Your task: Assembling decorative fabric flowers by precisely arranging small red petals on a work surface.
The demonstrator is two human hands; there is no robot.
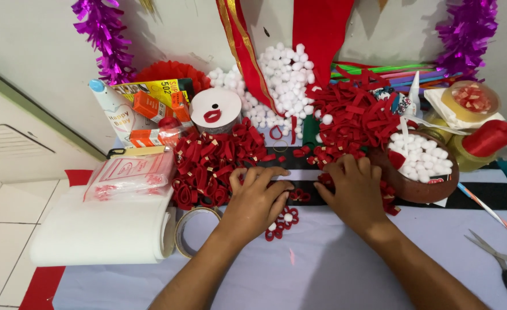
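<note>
My left hand (257, 198) lies palm down on the pale lilac cloth (322, 270), fingers curled over a small flower of red felt loops and white pompoms (282, 221). My right hand (354, 192) rests beside it, fingertips touching the edge of a heap of red felt loops (356, 117). A second heap of red loops (210, 163) sits just left of my left hand. Whether either hand pinches a loop is hidden by the fingers.
A brown bowl of white pompoms (420, 186) stands right of my right hand. Loose white pompoms (285, 80) lie at the back. Tape roll (187, 227), white foam roll (101, 229), plastic bag (130, 175), glue boxes (150, 106), scissors (503, 261), purple tinsel (101, 34).
</note>
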